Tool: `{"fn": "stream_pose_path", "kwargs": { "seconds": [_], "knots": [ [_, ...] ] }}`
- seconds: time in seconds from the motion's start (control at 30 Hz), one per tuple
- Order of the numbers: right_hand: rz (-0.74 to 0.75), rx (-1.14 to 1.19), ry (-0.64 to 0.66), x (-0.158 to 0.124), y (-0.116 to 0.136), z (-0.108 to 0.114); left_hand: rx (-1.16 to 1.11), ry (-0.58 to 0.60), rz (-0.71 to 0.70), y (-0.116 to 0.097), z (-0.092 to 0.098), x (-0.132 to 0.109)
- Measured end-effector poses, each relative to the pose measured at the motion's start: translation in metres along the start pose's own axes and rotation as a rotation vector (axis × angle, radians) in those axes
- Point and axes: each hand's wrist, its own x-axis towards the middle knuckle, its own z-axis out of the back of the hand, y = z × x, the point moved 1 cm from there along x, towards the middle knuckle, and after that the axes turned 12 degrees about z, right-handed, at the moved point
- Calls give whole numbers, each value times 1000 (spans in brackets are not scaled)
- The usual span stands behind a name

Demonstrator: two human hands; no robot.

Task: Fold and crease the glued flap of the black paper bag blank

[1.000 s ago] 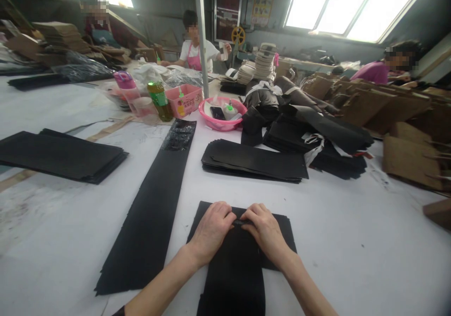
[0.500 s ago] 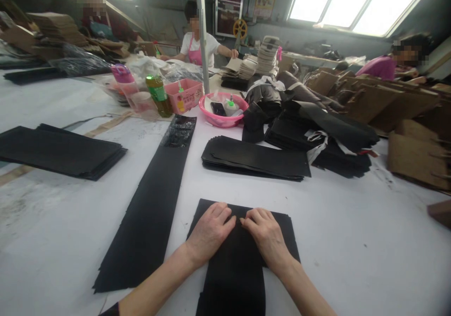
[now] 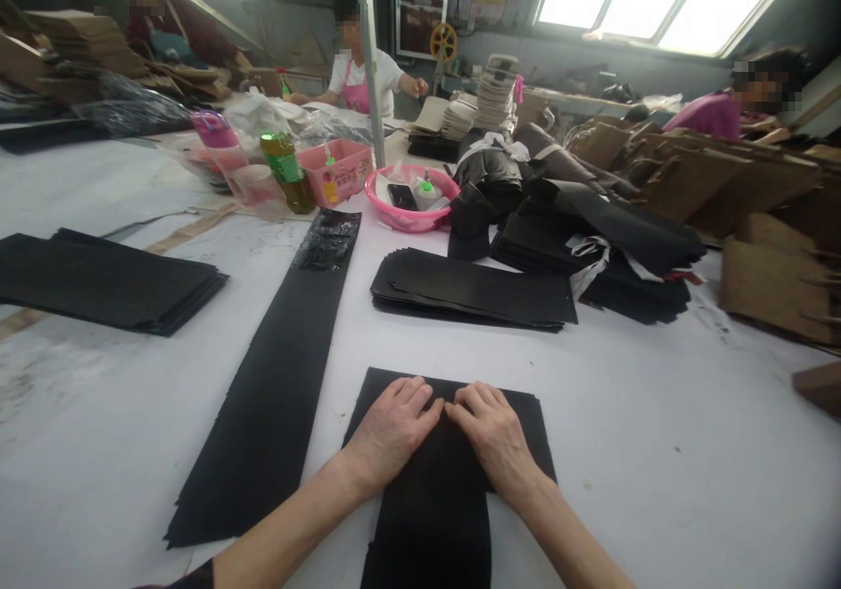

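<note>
Now the white table (image 3: 657, 449) carries a long black strip (image 3: 276, 387), then the black sheet (image 3: 434, 501) at its near edge, where the left hand (image 3: 391, 431) and right hand (image 3: 496, 436) press flat, fingers spread (holding nothing); it looks thin, light and creasable, best lifted by its edges.

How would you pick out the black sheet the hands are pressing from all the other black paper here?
Start at the white table and come to its near edge. There the left hand and right hand lie flat, side by side, on the black sheet. Unlike the long strip to its left and the stack beyond, it is T-shaped and alone has hands on it.
</note>
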Motion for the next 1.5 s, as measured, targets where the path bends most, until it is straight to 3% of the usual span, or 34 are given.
{"fn": "stream_pose_path", "kwargs": {
  "seconds": [0.23,0.4,0.63,0.9,1.5],
  "knots": [
    [64,38,31,-6,-18,9,-10,10,-2,3,-2,0],
    [117,8,26,-8,-18,8,-28,2,-1,4,-4,0],
    [111,-13,17,-9,-13,4,11,17,-17,0,-3,2],
    [62,121,39,-22,-31,9,71,68,-16,-2,-4,1],
    [51,99,28,-24,-25,10,193,121,-90,-11,4,8]
  ]
}}
